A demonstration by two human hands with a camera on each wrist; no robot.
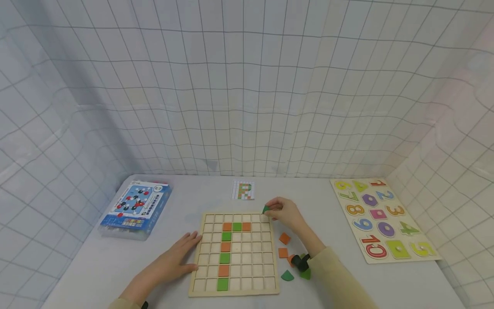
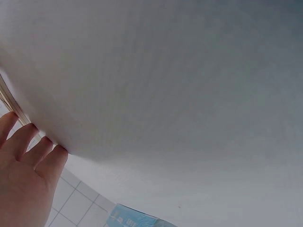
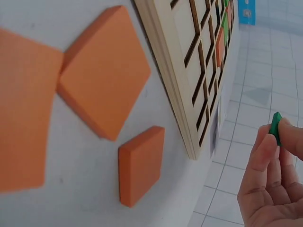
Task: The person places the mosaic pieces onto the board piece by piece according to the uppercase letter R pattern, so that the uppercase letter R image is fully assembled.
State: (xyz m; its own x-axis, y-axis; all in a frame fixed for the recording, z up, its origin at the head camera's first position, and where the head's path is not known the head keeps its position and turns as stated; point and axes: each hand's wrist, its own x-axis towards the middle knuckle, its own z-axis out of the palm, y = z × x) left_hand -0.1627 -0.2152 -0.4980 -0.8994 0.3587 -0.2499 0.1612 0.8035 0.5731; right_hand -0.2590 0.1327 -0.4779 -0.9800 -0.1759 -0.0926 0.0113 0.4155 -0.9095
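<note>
A wooden grid board (image 1: 234, 293) lies on the table, with orange and green squares set in some cells, forming a column and a short row near the top. My right hand (image 1: 284, 213) is at the board's far right corner and pinches a small dark green piece (image 3: 276, 128) between thumb and fingers, which hide part of its shape. Against the board's left edge rest the fingers of my left hand (image 1: 175, 257), stretched out; the left wrist view shows the fingertips (image 2: 59, 150) by that edge.
Right of the board lie loose orange squares (image 1: 283, 252), a dark green quarter-circle (image 1: 287, 275) and other pieces partly under the wrist camera. A pattern card (image 1: 243, 190) lies behind the board. A blue box (image 1: 137, 206) stands left, a number puzzle (image 1: 380, 223) right.
</note>
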